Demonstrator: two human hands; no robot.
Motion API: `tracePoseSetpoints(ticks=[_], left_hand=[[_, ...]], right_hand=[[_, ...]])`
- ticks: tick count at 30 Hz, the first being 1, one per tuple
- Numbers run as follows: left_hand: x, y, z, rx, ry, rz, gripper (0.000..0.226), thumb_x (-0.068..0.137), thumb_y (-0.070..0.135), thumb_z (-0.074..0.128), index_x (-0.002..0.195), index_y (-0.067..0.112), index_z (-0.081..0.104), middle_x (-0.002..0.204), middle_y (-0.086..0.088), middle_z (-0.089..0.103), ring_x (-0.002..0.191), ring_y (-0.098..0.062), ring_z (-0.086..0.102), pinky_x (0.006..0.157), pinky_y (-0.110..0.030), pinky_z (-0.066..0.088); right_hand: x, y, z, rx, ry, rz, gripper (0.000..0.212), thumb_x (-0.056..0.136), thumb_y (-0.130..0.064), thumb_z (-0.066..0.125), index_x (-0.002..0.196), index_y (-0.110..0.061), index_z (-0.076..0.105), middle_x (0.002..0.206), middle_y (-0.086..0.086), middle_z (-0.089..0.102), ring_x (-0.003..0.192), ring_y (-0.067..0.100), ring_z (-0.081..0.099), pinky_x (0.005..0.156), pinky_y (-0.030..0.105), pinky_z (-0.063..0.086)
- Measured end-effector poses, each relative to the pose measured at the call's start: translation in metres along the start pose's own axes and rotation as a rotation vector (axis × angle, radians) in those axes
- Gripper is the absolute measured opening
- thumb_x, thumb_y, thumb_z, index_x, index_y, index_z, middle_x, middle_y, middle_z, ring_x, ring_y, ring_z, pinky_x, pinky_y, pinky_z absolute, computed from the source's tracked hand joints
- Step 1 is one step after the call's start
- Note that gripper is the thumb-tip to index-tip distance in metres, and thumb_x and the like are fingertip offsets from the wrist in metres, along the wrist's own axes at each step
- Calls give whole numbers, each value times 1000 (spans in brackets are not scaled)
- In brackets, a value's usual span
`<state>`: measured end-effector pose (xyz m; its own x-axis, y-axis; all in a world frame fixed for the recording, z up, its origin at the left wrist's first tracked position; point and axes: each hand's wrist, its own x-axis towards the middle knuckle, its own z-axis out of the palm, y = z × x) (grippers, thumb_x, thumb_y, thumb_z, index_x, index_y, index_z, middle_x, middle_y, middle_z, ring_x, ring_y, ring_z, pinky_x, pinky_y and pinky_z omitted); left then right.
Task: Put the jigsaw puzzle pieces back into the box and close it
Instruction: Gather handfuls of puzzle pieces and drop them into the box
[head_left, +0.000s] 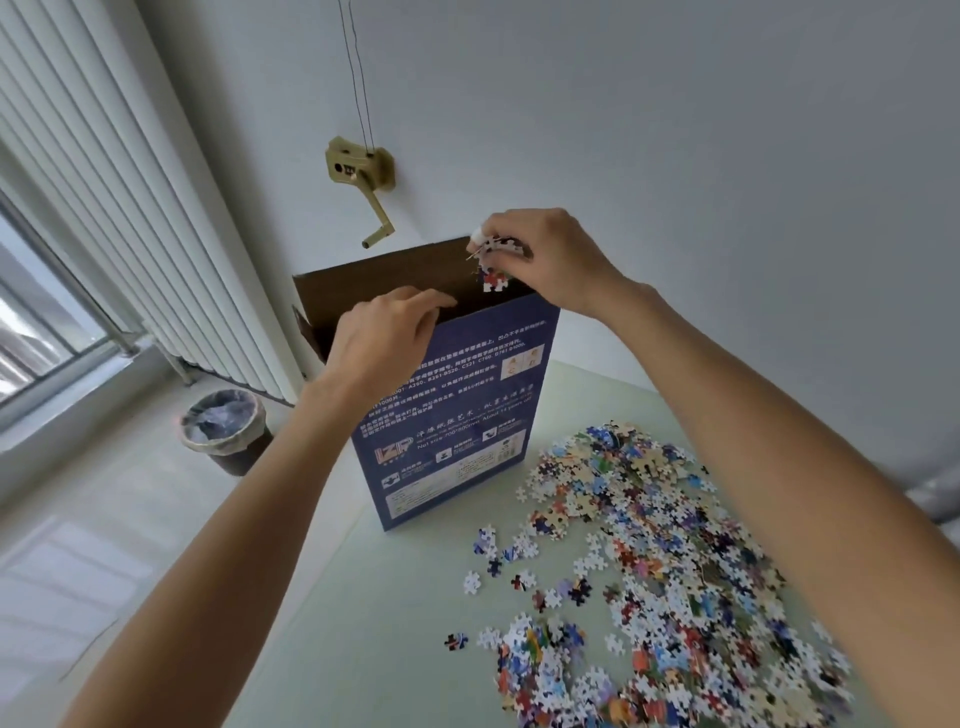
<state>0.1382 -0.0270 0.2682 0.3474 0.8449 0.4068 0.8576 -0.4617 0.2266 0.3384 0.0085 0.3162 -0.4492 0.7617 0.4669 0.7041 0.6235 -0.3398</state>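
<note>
Several pieces (496, 262) in right hand (545, 260) above open box (457, 395).

Box (457, 415) inside hidden behind its front wall. L hand (384, 338) fingertips hidden over box rim. Print on box too small to read. Pile (675, 571) cut off at bottom edge; window (31, 332) cut off left.

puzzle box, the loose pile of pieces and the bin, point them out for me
puzzle box (457, 415), head view, on its blue printed front face
pile of pieces (665, 561), head view, in the thick of the spread on the table
bin (224, 431), head view, on its lined rim
</note>
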Motion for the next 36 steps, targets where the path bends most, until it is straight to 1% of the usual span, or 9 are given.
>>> tracePoseSetpoints(ticks=[3, 7, 12, 17, 23, 26, 30, 33, 36], left_hand=[[-6, -2, -1, -26, 26, 18, 28, 96, 28, 48, 122, 24, 58, 110, 0, 65, 79, -18, 61, 57, -24, 41], [-12, -6, 0, -96, 74, 31, 23, 91, 18, 58, 113, 18, 65, 103, -1, 69, 83, -19, 66, 71, -30, 53], [-13, -10, 2, -136, 129, 34, 21, 88, 14, 62, 108, 18, 68, 99, -1, 70, 83, -18, 66, 74, -31, 55], [-13, -11, 3, -128, 141, 23, 21, 89, 16, 61, 109, 19, 68, 99, -1, 70, 82, -19, 66, 72, -31, 55], [-14, -11, 6, -126, 154, 37, 21, 90, 16, 60, 110, 19, 67, 99, -1, 70, 81, -20, 66, 70, -36, 56], [-15, -12, 6, -115, 169, 47, 20, 90, 17, 59, 109, 18, 67, 98, -1, 70, 81, -20, 66, 69, -36, 56], [-21, -8, 5, -89, 234, 48, 23, 93, 27, 55, 111, 16, 65, 102, -2, 69, 89, -20, 65, 71, -32, 54], [-36, 1, 7, -54, 319, 116, 24, 94, 26, 53, 111, 14, 65, 104, -4, 69, 96, -20, 62, 74, -26, 46], [-57, 14, 24, -110, 346, 270, 21, 94, 22, 53, 106, 13, 68, 98, -3, 70, 92, -18, 63, 70, -23, 48]], right_hand=[[14, 0, 15, -69, -93, -72, 18, 88, -15, 61, 105, -16, 67, 99, 2, 69, 87, 12, 62, 76, 23, 49], [22, -2, 30, -27, -184, -99, 19, 87, -12, 61, 104, -16, 69, 101, 1, 68, 93, 14, 62, 83, 33, 51], [24, -1, 42, 22, -222, -39, 20, 83, -15, 67, 103, -17, 71, 102, 1, 65, 95, 14, 59, 85, 35, 50], [21, -2, 46, 99, -241, 4, 24, 83, -16, 67, 108, -17, 69, 106, -2, 64, 96, 6, 56, 83, 13, 43], [15, -6, 48, 126, -235, 33, 20, 92, -21, 56, 109, -18, 67, 107, -4, 68, 95, 0, 56, 83, 10, 40], [8, -11, 49, 79, -143, -4, 21, 92, -16, 57, 109, -13, 67, 107, 0, 68, 98, 6, 60, 83, 10, 41], [-26, -22, 48, 20, 135, -71, 21, 89, -14, 60, 108, -8, 67, 106, 5, 69, 99, 14, 63, 86, 19, 49], [-82, -27, 57, -21, 305, 46, 22, 87, -17, 64, 107, -7, 67, 105, 7, 69, 98, 10, 60, 85, 10, 44], [-147, -27, 75, 44, 330, 198, 19, 87, -14, 63, 103, -5, 68, 100, 6, 70, 91, 5, 58, 81, 7, 46]])
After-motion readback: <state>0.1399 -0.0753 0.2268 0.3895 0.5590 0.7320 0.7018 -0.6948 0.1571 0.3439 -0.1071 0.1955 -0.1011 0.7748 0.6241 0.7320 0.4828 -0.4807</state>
